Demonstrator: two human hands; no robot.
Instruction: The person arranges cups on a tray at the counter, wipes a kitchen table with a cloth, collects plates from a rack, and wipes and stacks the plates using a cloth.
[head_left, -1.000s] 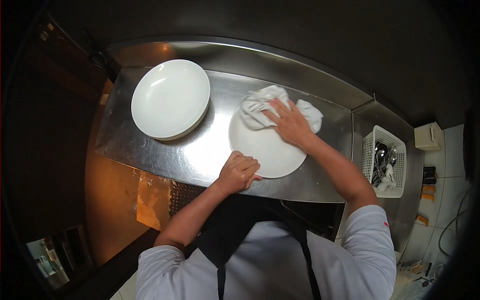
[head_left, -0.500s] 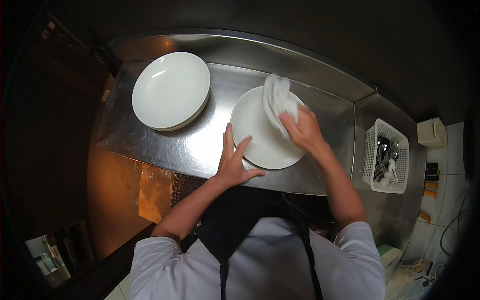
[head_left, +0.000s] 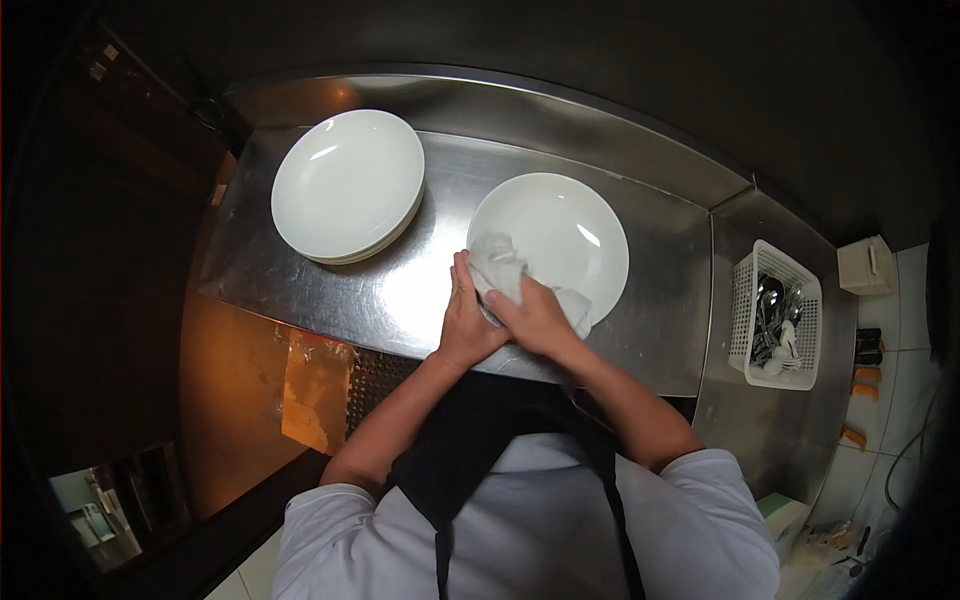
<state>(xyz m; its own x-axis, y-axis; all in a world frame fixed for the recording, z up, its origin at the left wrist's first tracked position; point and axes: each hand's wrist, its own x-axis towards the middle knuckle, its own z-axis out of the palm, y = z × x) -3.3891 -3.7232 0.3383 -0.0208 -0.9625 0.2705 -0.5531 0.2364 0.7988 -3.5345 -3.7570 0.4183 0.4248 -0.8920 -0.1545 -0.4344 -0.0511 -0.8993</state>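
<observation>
A white plate [head_left: 575, 225] rests on the steel counter in front of me. At its near left edge my right hand [head_left: 535, 315] grips a white cloth [head_left: 497, 262], which is bunched against the rim and trails to the right under the hand. My left hand [head_left: 468, 318] is at the same edge, its fingers pointing up beside the cloth and its palm close to the right hand. Whether it grips the rim is hidden. Further left on the counter sits a stack of white plates [head_left: 348, 185].
On the right part of the steel counter [head_left: 660, 300] a white perforated basket [head_left: 742, 310] holds spoons and other cutlery. A beige box [head_left: 865, 266] stands beyond it. A raised steel ledge runs along the back.
My right hand has brought the cloth from the plate's far right side down to its near left edge. My left hand has gone from closed to extended fingers beside the cloth.
</observation>
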